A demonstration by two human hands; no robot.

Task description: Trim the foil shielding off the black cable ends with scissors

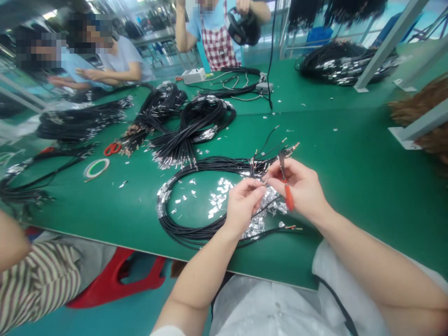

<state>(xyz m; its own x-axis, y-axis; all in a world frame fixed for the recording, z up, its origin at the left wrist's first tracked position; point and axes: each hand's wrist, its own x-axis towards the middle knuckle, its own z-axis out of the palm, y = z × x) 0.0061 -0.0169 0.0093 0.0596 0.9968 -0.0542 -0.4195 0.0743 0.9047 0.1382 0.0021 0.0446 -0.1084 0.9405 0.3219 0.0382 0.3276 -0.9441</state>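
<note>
Over coiled black cables (192, 235) near the front edge of the worktop (367, 205), the left hand (243, 203) presses thumb and finger together, contents too small to tell; the right hand (304, 186) grips red-handled scissors (289, 198).

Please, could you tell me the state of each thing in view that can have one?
Left hand: grip pinched; its contents are hard to see.
Right hand: grip closed on red-handled tool.
Red-handled tool: held; open or shut unclear.
Front cable bundle: looped on the table, ends loose.
Silvery scraps: loose, scattered.
Red scissors: lying down; blades unclear.
Dark device: raised in a co-worker's hand.
</note>
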